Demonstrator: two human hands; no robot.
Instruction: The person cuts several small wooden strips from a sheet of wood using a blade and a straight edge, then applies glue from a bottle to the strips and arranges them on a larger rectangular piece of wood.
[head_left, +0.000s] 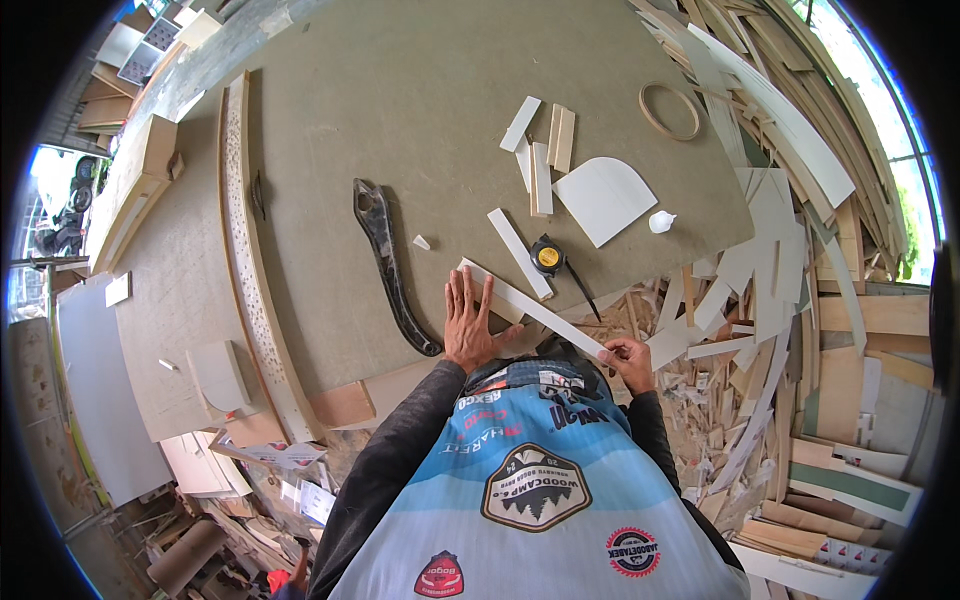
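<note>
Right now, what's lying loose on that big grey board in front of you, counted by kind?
White strips: 5, one under the left hand and right hand
Bare wood strips: 2
Arched white panel: 1
Tape measure: 1
Black curved tool: 1
Total: 10

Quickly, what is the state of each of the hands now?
Left hand: open, flat on the long white strip.
Right hand: closed, pinching the strip's near end.
</note>
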